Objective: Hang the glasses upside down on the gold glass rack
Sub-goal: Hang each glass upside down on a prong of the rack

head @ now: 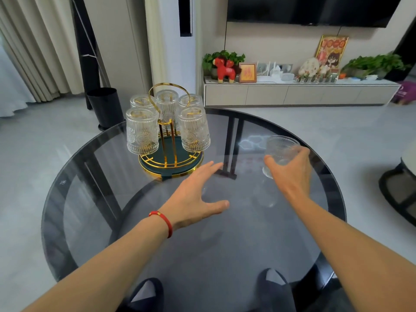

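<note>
Head view looks down on two bare arms reaching over a round smoked-glass counter point(292, 221). The right hand point(292, 174) curls its fingers and thumb around a ribbed clear glass point(280, 152), which stands mouth up, tilted slightly, at the right side of the counter; whether its base touches the surface cannot be told. The left hand point(198, 194) is spread flat with straight fingers and holds nothing, hovering low over the middle of the counter with its fingertips just beside the rack's base. A red cord bracelet point(163, 221) circles the left wrist.

The gold glass rack point(168, 140) stands on the far left part of the counter, with a round green tray rimmed in gold and a looped gold handle on top. Five ribbed glasses hang on it mouth down: a front left glass point(142, 131), a front right glass point(194, 130), and three more behind them around the handle.

Beyond the counter stand a black bin point(104, 106) on the floor, a low white cabinet point(299, 94) carrying a red toy horse point(224, 69) and potted plants, and a dark screen on the wall above
</note>
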Motion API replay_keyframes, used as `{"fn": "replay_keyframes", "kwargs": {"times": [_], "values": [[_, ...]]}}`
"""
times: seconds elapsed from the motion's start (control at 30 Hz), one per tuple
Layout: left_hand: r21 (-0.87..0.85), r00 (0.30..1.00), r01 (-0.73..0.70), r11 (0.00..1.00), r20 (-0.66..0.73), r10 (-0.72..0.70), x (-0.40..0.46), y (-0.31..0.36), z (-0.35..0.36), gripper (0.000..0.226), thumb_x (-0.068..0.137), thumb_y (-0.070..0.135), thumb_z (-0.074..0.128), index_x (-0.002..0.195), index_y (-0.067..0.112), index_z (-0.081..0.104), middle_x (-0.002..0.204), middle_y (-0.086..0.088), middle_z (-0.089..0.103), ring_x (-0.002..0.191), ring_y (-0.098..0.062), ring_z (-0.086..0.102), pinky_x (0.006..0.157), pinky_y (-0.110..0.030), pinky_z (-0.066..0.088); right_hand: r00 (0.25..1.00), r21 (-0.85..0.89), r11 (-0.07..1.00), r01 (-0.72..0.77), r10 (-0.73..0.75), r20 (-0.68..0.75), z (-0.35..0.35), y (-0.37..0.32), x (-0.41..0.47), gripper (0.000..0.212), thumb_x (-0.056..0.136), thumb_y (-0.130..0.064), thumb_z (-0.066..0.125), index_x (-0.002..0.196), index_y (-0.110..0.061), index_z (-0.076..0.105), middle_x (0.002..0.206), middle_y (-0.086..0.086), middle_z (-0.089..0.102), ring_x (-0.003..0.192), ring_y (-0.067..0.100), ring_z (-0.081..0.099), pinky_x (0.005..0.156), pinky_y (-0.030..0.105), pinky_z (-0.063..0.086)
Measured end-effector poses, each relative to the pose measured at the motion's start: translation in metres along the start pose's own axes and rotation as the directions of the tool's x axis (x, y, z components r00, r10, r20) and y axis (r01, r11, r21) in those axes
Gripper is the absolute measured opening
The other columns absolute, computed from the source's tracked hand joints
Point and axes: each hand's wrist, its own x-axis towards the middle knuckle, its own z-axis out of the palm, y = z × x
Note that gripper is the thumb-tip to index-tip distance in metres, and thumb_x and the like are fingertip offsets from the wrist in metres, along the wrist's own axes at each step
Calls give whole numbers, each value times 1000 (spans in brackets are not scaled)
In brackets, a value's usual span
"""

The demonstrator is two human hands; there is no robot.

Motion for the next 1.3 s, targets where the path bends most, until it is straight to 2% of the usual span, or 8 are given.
{"fn": "replay_keyframes", "kwargs": {"times": [0.23,0.37,0.57,0.7,0.83,1.0,1.17,1.3], "values": [[-671,980,156,725,15,-197,-1,5,-19,106,66,51,88,155,30,34,141,-1,57,116,-13,68,95,-42,59,770,278,847,453,-529,358,2,-57,-55,74,66,-47,80,132,-28,53,124,-4,57,112,5,55,99,12,40],[-772,947,141,620,-76,-311,-7,13,-25,86,63,43,89,137,19,53,130,-16,65,109,-28,71,78,-43,61,620,271,787,555,-608,496,13,-80,-82,88,72,-53,82,148,-29,47,126,-7,53,113,3,56,98,13,44],[-968,934,48,248,-45,-353,-17,13,-50,51,84,27,74,130,7,64,129,-21,68,121,-39,63,102,-61,50,722,477,878,50,-362,590,11,-100,-90,52,90,-65,52,132,-35,57,116,-13,71,106,8,69,94,41,56],[-981,965,19,192,-32,-261,-20,14,-53,46,94,27,65,136,10,60,134,-18,66,126,-37,61,108,-59,45,720,535,845,1,-372,586,7,-109,-95,49,93,-59,52,129,-27,59,113,-11,76,104,14,73,89,46,60],[-944,973,-22,328,-96,-209,-17,9,-58,43,98,36,63,137,18,61,135,-14,66,125,-32,62,105,-51,51,790,524,846,99,-387,475,2,-132,-85,46,87,-55,57,125,-30,60,102,-8,76,90,15,74,69,30,60],[-821,841,135,555,-202,-503,-14,-9,-60,31,101,39,55,112,16,73,115,-11,74,113,-29,67,91,-43,58,776,262,871,416,-490,397,-4,-172,-60,42,89,-44,65,130,-33,59,102,-18,69,95,10,67,87,39,57],[-162,931,204,965,-272,-243,-17,-30,-57,31,90,22,70,121,20,71,136,4,59,119,-5,52,93,1,29,697,181,783,595,-616,367,3,-210,-47,52,88,-47,66,136,-29,57,113,-10,65,103,15,62,93,40,53],[224,987,160,961,-60,-150,-14,-42,-42,60,90,34,71,146,25,50,168,-2,21,155,-21,11,122,-35,12,634,102,715,691,-668,391,16,-230,-40,56,83,-54,60,133,-29,57,114,-3,66,102,19,59,93,41,48]]}}
